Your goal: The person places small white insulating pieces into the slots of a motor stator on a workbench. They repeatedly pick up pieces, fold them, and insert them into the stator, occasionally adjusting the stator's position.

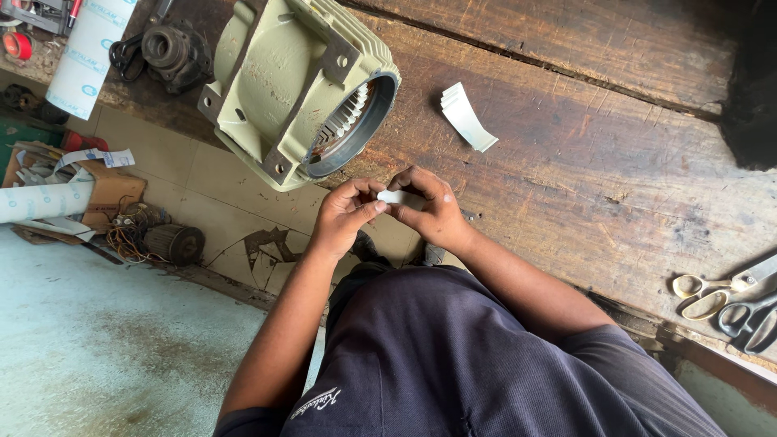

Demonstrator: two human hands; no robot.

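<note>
Both hands meet just above the lap: left hand (344, 212) and right hand (430, 206) each pinch an end of a small white paper strip (400, 197), w/ fingertips bending it. Just beyond, pale green motor housing (299, 81) lies tilted on wooden bench (615, 162), open bore facing the hands. More strips (467, 117) stacked near. Scissors (728, 295) far right.

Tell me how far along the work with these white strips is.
Done: a stack of cut strips lies on the wooden bench, scissors set aside. In hand: left hand and right hand pinch one white piece together. Left: whether the motor housing has lined slots is unclear.
</note>
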